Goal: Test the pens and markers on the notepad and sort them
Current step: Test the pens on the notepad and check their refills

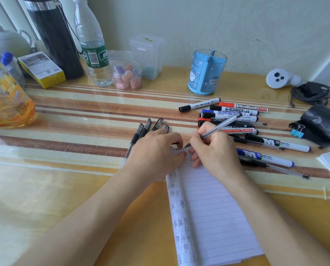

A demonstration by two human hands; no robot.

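Observation:
A lined notepad [214, 212] lies in front of me with small ink marks near its top left corner. My right hand [216, 148] grips a clear gel pen [220, 126], whose tip touches the top of the page. My left hand [156, 152] presses flat on the notepad's top left corner, fingers curled; something small and dark shows at its fingertips. Several capped black gel pens [145, 129] lie in a row just beyond my left hand. A loose pile of whiteboard markers and pens [242, 116] lies to the right of my right hand.
A blue divided pen holder [207, 72] stands behind the pile. Bottles [94, 45], a black flask [55, 35], a jar of erasers [127, 75] and a yellow box [42, 69] line the back left. A white controller [279, 78], black cable [311, 92] and black pouch [323, 123] sit at right.

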